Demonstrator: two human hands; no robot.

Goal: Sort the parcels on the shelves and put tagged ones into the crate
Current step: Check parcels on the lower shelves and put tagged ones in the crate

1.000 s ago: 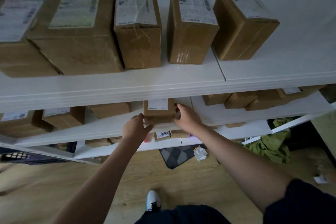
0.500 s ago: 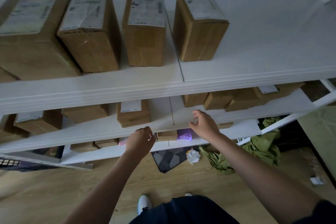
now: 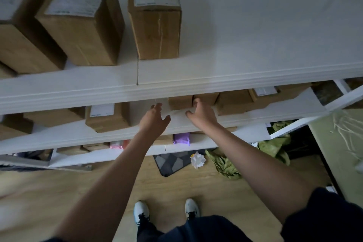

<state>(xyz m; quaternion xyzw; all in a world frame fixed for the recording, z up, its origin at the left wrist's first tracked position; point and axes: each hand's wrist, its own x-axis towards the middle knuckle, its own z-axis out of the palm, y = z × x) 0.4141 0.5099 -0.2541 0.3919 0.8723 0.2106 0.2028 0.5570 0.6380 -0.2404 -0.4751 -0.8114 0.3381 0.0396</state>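
Observation:
A small brown parcel (image 3: 180, 102) sits on the second shelf (image 3: 177, 120), half hidden under the top shelf's edge. My left hand (image 3: 155, 119) is open just left of it, fingers spread, not touching. My right hand (image 3: 202, 113) is open at its right side, fingertips against the gap between it and the neighbouring parcel (image 3: 208, 98). A labelled parcel (image 3: 107, 117) stands further left on the same shelf. No crate is in view.
Three tall labelled boxes (image 3: 155, 13) stand on the top shelf (image 3: 235, 76). More brown parcels (image 3: 261, 98) fill the second shelf's right. A purple packet (image 3: 181, 138) lies on the lower shelf. Green cloth (image 3: 225, 165), crumpled paper and a dark mat lie on the wooden floor.
Both hands let go of the labelled parcel, left it on the second shelf, and moved right to the small brown parcel. The view shifted right as well.

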